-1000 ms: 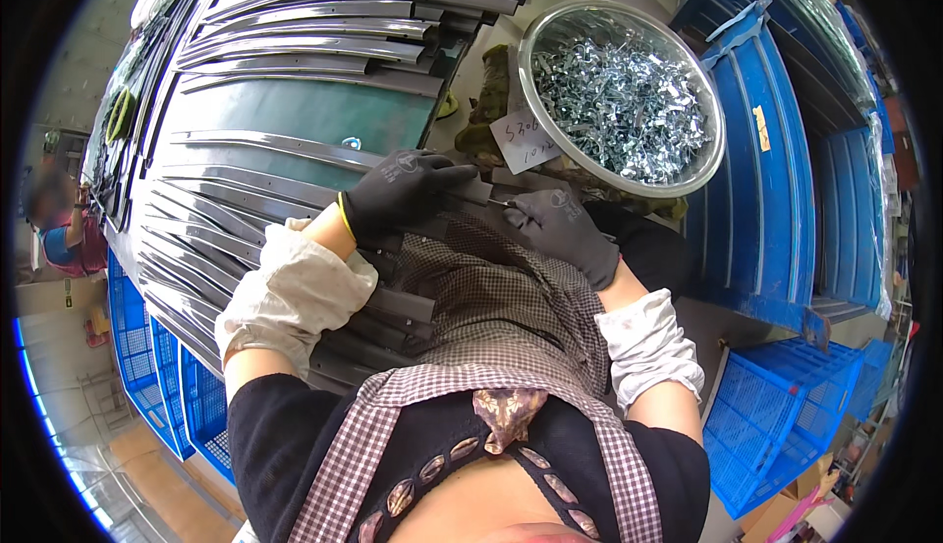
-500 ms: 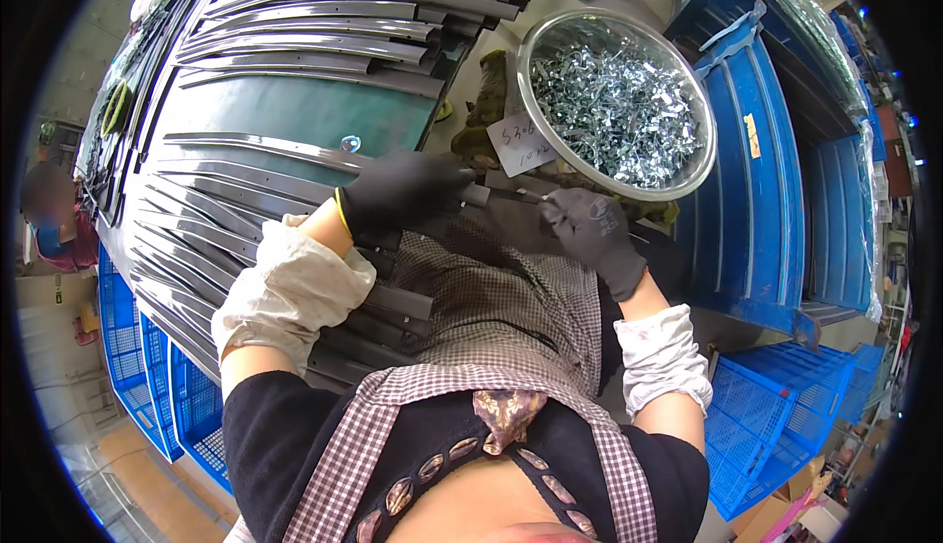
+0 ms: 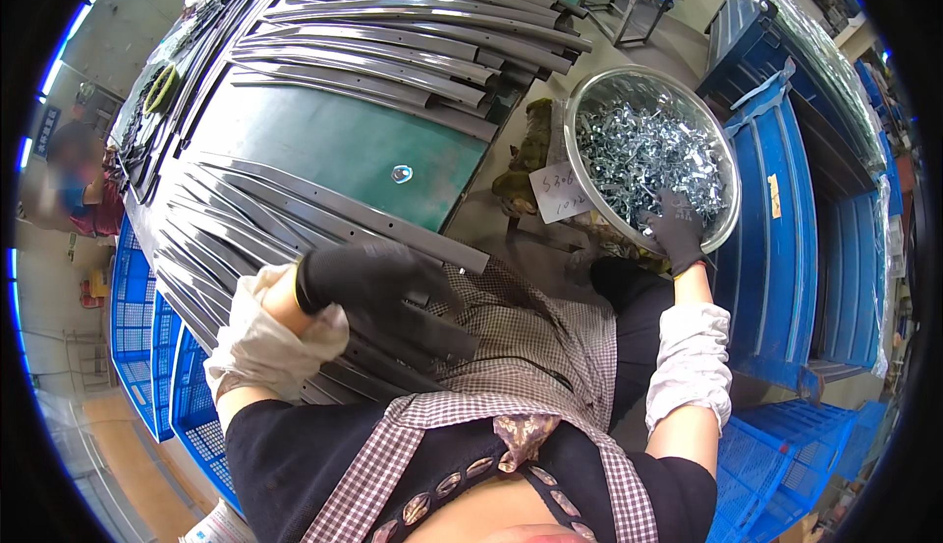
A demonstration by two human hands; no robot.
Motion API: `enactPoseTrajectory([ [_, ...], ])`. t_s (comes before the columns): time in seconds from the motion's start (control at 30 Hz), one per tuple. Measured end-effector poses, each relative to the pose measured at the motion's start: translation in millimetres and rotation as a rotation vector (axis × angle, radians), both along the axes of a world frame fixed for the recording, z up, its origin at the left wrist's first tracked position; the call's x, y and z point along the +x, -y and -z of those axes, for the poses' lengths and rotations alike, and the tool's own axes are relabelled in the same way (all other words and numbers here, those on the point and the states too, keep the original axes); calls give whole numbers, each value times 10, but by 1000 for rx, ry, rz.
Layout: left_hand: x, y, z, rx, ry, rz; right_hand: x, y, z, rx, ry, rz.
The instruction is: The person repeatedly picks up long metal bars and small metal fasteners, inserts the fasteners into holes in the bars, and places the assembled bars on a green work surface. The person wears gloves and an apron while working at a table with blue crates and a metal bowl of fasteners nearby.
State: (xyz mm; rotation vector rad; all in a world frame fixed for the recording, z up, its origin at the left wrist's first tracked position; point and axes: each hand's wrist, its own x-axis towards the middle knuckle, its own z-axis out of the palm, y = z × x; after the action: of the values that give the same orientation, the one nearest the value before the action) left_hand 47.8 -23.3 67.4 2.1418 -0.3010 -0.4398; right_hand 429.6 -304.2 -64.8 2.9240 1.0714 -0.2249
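My left hand, in a black glove, rests on a long grey metal strip at the near edge of the green work table. It seems to press or grip the strip. My right hand, also black-gloved, reaches into a large round metal bowl filled with small shiny metal clips. Its fingers are down among the clips at the bowl's near rim. Whether it holds any cannot be told.
Several long grey metal strips lie in rows across the table, at the far side and the left. Blue plastic crates stand to the right and at lower left. A paper note hangs at the bowl. A person sits far left.
My right hand left the strip by my lap and moved up and right into the bowl of clips. My left hand stayed on the strip.
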Motion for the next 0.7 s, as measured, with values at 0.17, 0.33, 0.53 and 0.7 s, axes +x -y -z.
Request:
enactPoseTrajectory([
  [0.17, 511, -910, 35, 597, 329, -527, 135, 43, 232, 157, 63, -22],
  [0.33, 877, -1533, 622, 1177, 542, -704, 23, 43, 27, 436, -17, 11],
  [0.53, 908, -1582, 814, 1149, 778, -582, 244, 204, 124, 791, -95, 83],
  [0.7, 610, -1256, 858, 968, 690, -336, 172, 152, 37, 1074, -582, 268],
])
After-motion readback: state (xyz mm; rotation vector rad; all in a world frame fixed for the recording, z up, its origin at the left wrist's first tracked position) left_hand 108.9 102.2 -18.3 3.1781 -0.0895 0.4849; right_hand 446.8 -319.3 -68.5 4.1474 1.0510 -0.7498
